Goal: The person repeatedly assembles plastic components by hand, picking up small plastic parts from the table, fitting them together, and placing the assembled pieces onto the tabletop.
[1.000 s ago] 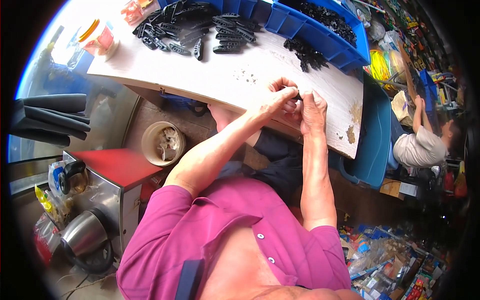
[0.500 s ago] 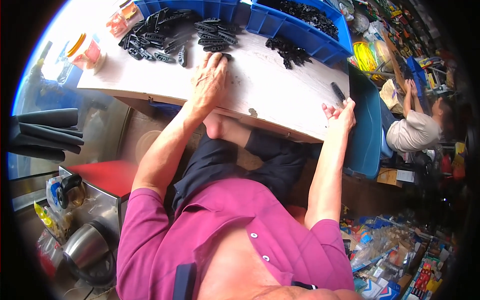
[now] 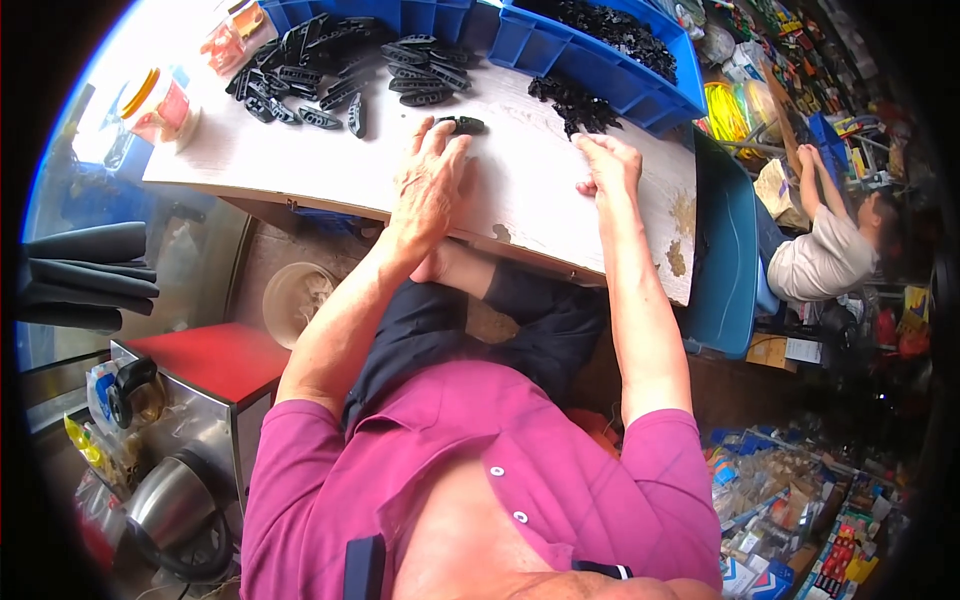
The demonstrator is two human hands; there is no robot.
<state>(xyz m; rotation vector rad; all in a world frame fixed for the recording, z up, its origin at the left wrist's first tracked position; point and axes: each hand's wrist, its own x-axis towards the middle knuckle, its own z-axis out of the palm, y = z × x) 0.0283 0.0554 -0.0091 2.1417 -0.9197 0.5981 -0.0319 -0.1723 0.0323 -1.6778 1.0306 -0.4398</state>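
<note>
**Hands Spread Across Worktable Among Black Plastic Parts**

A person in a magenta shirt [image 3: 470, 480] leans over a worn white worktable [image 3: 300, 165]. The left hand [image 3: 430, 180] lies flat, fingers extended, its fingertips touching a single black plastic part [image 3: 462, 124]; it grips nothing. The right hand [image 3: 608, 165] rests loosely curled just below a small heap of black pieces [image 3: 580, 105]; whether it pinches anything cannot be told. Half a second earlier the right hand was out at the table's far right edge holding up a dark piece; it has since moved inward, while the left hand has stayed pressed on the tabletop. A spread of longer black parts [image 3: 330, 70] lies left of the hands, blue bins [image 3: 600, 60] line the far edge, and another person [image 3: 825, 250] works at right.
</note>
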